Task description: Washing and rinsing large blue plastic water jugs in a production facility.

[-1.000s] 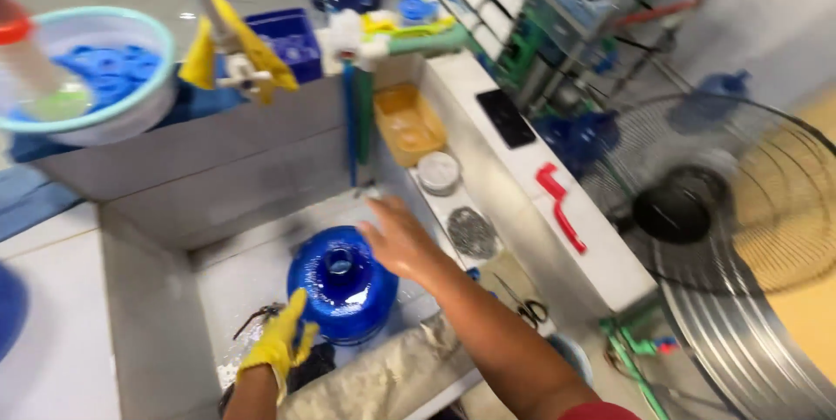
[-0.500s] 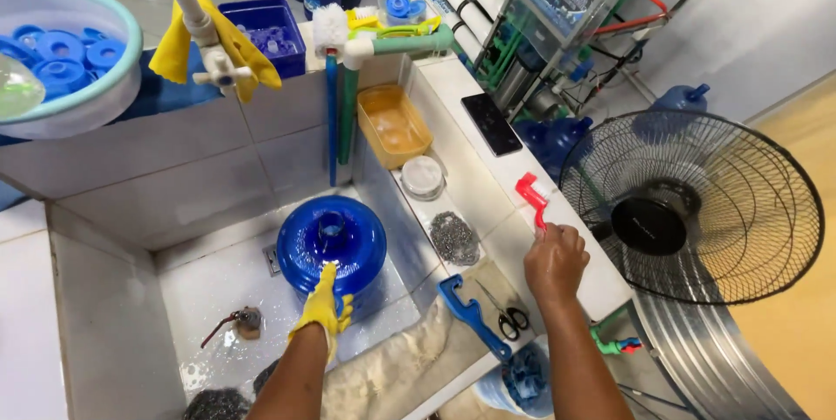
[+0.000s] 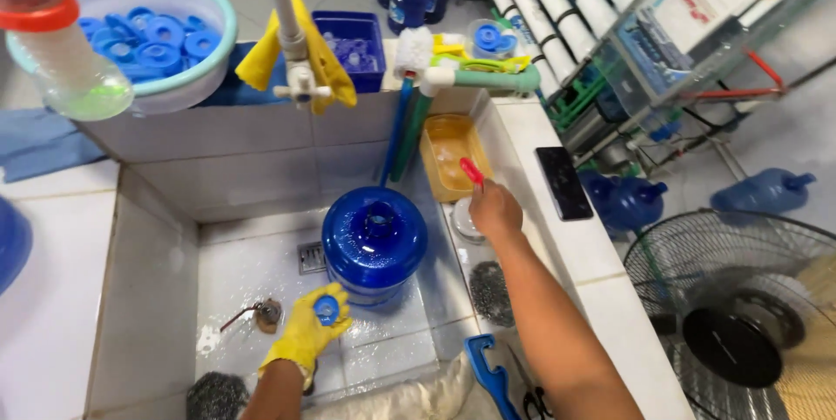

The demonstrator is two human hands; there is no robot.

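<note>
While the fingers of the right hand [image 3: 495, 209] curl shut around a red-handled tool [image 3: 471, 171], its red tip pokes up above the knuckles over the near edge of an amber tray [image 3: 449, 152] of yellowish liquid (what the tool's working end looks like is hidden inside the fist). Just below that hand a round clear lid [image 3: 462, 221] lies on the tiled ledge, and further toward the camera sits a grey scouring pad [image 3: 493, 293], then a blue-handled tool [image 3: 493, 380] and scissors [image 3: 533, 403]. A black phone [image 3: 564, 182] lies on the ledge to the right of the hand, apart from it. The left hand [image 3: 308, 333], in a yellow rubber glove, is closed around 1 small blue cap [image 3: 326, 308], with the cap's round face showing between the fingertips. It hovers low in the white tiled sink [image 3: 148, 298], just in front of a big blue water jug [image 3: 374, 244] standing upright on the wet sink floor, neck up. Behind the sink wall rests a pale bowl [image 3: 193, 80] heaped with more blue caps.
</note>
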